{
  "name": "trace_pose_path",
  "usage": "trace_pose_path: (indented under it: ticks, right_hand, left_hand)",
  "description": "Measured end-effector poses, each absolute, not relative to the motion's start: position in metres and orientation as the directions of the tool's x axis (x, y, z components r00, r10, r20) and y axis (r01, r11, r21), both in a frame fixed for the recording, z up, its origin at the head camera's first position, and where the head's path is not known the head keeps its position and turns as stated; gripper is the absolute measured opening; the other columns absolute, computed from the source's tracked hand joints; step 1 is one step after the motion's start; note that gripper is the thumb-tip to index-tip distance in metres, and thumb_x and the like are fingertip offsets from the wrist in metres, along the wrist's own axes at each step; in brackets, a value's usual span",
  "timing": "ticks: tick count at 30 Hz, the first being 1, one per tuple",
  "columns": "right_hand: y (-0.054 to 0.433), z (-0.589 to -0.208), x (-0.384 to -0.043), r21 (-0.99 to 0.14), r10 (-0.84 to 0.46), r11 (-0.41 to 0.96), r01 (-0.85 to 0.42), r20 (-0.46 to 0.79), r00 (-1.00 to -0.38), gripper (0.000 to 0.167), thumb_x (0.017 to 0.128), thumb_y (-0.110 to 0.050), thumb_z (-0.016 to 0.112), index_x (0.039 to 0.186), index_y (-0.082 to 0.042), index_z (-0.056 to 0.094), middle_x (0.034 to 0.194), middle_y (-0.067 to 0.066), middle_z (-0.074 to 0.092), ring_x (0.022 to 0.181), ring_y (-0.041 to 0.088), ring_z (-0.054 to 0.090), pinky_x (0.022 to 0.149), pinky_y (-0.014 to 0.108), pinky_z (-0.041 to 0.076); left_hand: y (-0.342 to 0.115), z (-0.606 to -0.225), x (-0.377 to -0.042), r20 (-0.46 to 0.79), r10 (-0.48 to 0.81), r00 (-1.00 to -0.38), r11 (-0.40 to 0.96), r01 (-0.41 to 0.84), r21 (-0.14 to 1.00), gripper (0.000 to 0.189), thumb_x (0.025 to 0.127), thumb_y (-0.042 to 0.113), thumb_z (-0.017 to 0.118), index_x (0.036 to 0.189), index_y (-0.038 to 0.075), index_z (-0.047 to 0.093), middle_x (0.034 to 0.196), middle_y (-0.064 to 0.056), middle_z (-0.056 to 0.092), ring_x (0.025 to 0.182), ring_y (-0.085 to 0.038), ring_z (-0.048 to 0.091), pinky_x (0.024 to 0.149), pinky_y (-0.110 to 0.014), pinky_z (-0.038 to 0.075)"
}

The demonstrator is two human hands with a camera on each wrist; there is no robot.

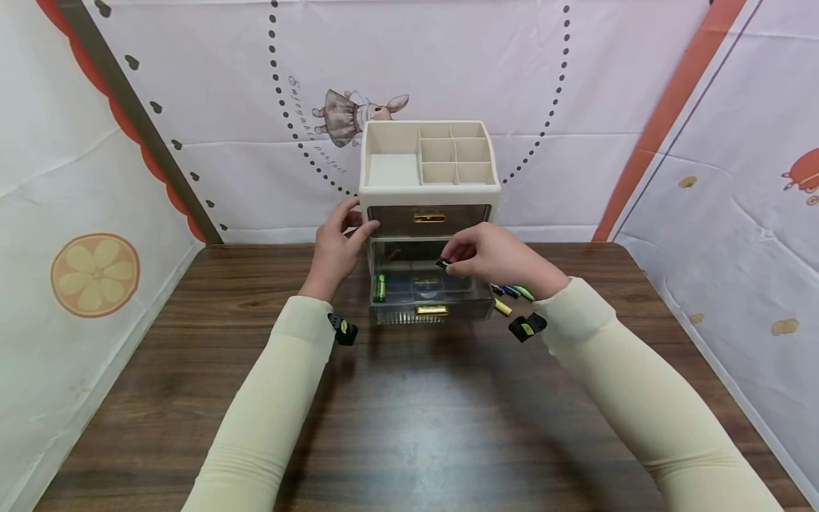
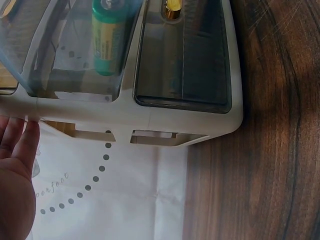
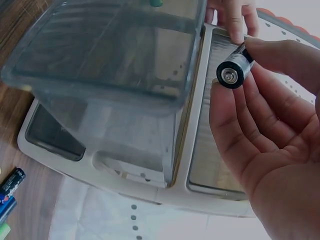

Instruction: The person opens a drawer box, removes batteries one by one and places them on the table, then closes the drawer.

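My right hand (image 1: 489, 252) pinches a black battery (image 3: 235, 67) with a silver band between thumb and fingertips. In the head view it is above a pulled-out see-through drawer (image 1: 431, 311) with a gold handle. Inside that drawer, at its left side, lies a green battery (image 1: 380, 287), seen through the drawer wall in the left wrist view. The drawer belongs to a cream desktop organizer (image 1: 430, 190). My left hand (image 1: 339, 238) touches the organizer's left side with extended fingers, its thumb near the front edge by the upper drawer (image 1: 397, 220).
Several loose batteries, among them a yellow one (image 1: 502, 307) and a green one (image 1: 524, 292), lie on the wooden table (image 1: 409, 427) right of the organizer. Open compartments (image 1: 456, 153) top the organizer. A printed white cloth (image 1: 211, 64) hangs close behind it.
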State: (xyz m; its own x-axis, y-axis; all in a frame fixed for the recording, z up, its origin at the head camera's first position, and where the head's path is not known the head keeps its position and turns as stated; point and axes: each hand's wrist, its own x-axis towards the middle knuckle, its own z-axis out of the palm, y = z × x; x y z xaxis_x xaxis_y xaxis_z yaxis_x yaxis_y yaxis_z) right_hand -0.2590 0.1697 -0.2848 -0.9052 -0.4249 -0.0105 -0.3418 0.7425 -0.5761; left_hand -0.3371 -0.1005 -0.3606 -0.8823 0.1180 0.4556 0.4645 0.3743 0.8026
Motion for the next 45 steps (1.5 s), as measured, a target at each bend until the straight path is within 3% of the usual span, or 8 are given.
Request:
trace_pose_path:
  ticks: [6,29,45]
  right_hand:
    - [0.18,-0.286,-0.257,-0.605,-0.414,0.726,-0.327,-0.005,-0.91,0.02,0.088,-0.022,0.071,0.106,-0.016,0.071,0.099,-0.001,0.072,0.089,0.013,0.066,0.08,0.034,0.054]
    - [0.226,-0.301,-0.247,-0.665,-0.305,0.709,-0.236,0.013,-0.952,0.021,0.089,-0.023,0.07,0.108,-0.014,0.07,0.097,0.005,0.07,0.086,0.018,0.064,0.075,0.033,0.052]
    - [0.255,-0.323,-0.246,-0.67,-0.244,0.715,-0.201,0.03,-0.969,0.02,0.091,-0.023,0.068,0.107,-0.012,0.071,0.096,0.007,0.07,0.081,0.019,0.062,0.067,0.032,0.052]
  left_hand:
    - [-0.101,-0.36,-0.337,0.456,0.116,-0.883,0.373,0.464,0.804,0.049,0.09,0.047,0.062,0.135,0.033,0.051,0.105,-0.004,0.063,0.1,-0.017,0.062,0.096,-0.037,0.052]
    - [-0.101,-0.361,-0.337,0.45,0.112,-0.886,0.368,0.457,0.81,0.048,0.089,0.046,0.063,0.135,0.034,0.051,0.106,-0.004,0.063,0.1,-0.017,0.062,0.095,-0.036,0.053]
    - [-0.1,-0.361,-0.338,0.46,0.116,-0.881,0.354,0.469,0.809,0.048,0.089,0.045,0.063,0.135,0.033,0.051,0.106,-0.005,0.063,0.101,-0.019,0.063,0.096,-0.039,0.052]
